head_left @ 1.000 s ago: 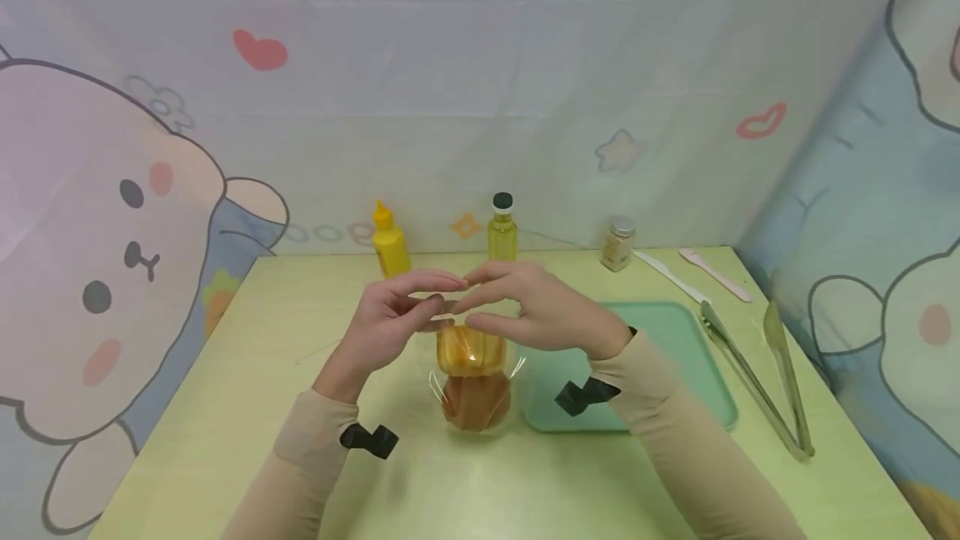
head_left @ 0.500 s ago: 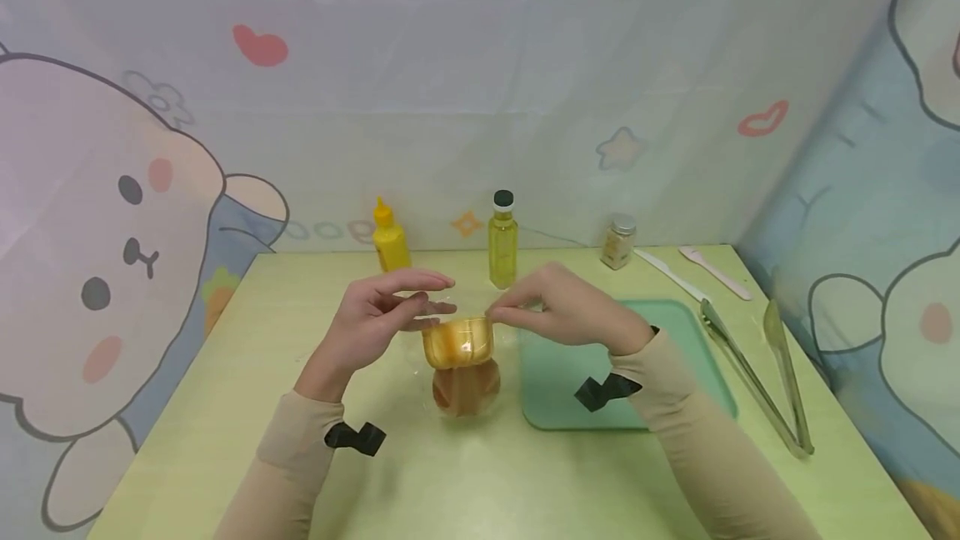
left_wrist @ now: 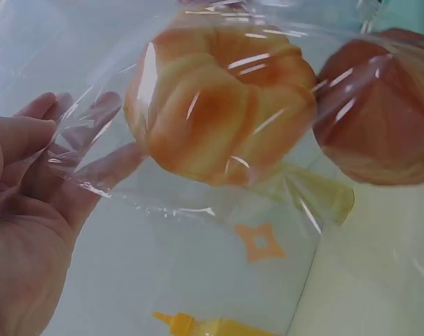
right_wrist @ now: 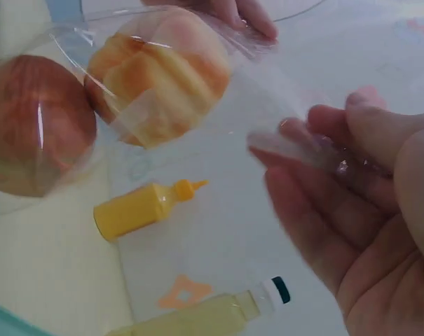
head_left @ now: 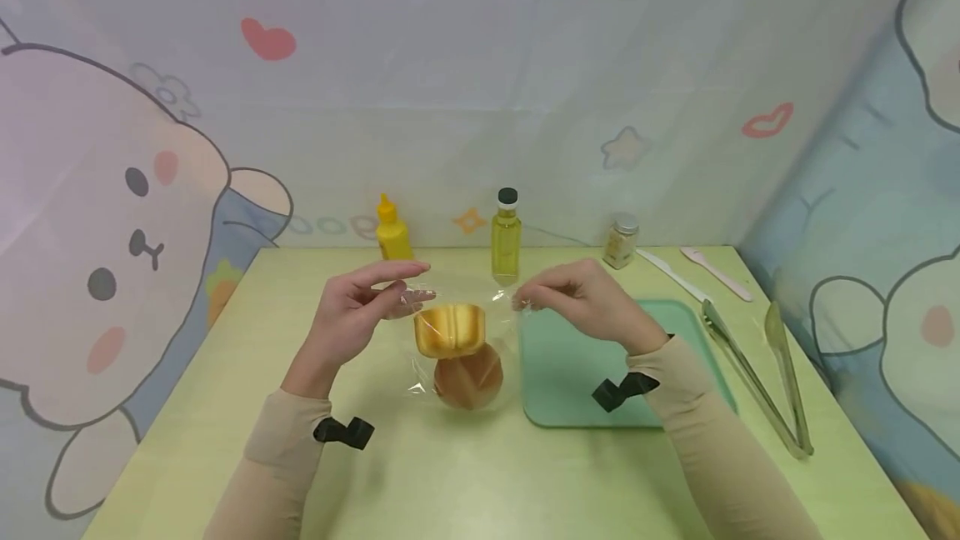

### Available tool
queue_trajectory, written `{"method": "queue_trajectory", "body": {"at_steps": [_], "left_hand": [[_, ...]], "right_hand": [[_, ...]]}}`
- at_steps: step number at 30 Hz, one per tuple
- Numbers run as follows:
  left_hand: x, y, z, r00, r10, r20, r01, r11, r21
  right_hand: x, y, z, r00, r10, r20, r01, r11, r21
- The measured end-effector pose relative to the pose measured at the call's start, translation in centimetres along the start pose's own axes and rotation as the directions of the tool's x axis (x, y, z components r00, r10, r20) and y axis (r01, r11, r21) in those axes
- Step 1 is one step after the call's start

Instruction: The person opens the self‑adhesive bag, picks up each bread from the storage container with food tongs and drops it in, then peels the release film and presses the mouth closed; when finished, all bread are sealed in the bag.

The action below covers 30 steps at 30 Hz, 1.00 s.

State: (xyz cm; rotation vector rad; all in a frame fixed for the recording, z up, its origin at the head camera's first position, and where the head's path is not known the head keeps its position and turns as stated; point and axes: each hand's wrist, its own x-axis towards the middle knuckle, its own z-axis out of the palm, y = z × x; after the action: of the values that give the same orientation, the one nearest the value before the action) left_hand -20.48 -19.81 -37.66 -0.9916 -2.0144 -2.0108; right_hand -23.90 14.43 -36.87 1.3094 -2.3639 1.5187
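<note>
A clear plastic bag [head_left: 467,340] holds two round golden buns, one [head_left: 449,329] above the other [head_left: 468,376]. It stands on the pale green table [head_left: 225,407] in front of me. My left hand [head_left: 360,307] pinches the left edge of the bag's mouth. My right hand [head_left: 577,298] pinches the right edge, and the mouth is stretched wide between them. The left wrist view shows the upper bun [left_wrist: 222,105] and lower bun [left_wrist: 380,105] through the film, with my fingers [left_wrist: 92,168] on the plastic. The right wrist view shows both buns [right_wrist: 159,73] and my fingertips [right_wrist: 317,143] on the film.
A teal tray [head_left: 675,357] lies just right of the bag. Metal tongs [head_left: 757,373] lie at the table's right edge. Along the back stand a yellow squeeze bottle [head_left: 392,230], an oil bottle [head_left: 506,236] and a small spice jar [head_left: 620,242], with white utensils [head_left: 693,269] beside them.
My hands have moved apart from touching over the bag, each pulling one side outward. The bag's mouth has opened and the upper bun now shows from above.
</note>
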Motion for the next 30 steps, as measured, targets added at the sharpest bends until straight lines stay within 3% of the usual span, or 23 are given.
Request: {"method": "queue_trajectory", "body": {"at_steps": [4, 9, 17, 23, 30], "left_hand": [[0.0, -0.3, -0.3, 1.0, -0.013, -0.026, 0.013, 1.0, 0.004], [0.0, -1.1, -0.4, 0.995, -0.093, -0.037, 0.092, 0.996, -0.02], [0.0, -4.3, -0.9, 0.969, -0.239, -0.058, 0.237, 0.971, -0.033], [0.0, -7.6, -1.7, 0.929, -0.363, -0.073, 0.36, 0.932, -0.045], [0.3, -10.9, -2.4, 0.864, -0.491, -0.109, 0.491, 0.871, -0.031]], "right_hand": [[0.2, 0.5, 0.5, 0.995, 0.014, -0.097, -0.002, 0.993, 0.116], [0.9, 1.5, 1.0, 0.974, 0.159, -0.162, -0.127, 0.973, 0.191], [1.5, 4.6, 2.3, 0.918, 0.38, -0.115, -0.299, 0.852, 0.429], [1.6, 7.3, 4.0, 0.869, 0.491, -0.054, -0.394, 0.755, 0.525], [2.2, 9.6, 6.1, 0.823, 0.566, -0.055, -0.449, 0.705, 0.549]]}}
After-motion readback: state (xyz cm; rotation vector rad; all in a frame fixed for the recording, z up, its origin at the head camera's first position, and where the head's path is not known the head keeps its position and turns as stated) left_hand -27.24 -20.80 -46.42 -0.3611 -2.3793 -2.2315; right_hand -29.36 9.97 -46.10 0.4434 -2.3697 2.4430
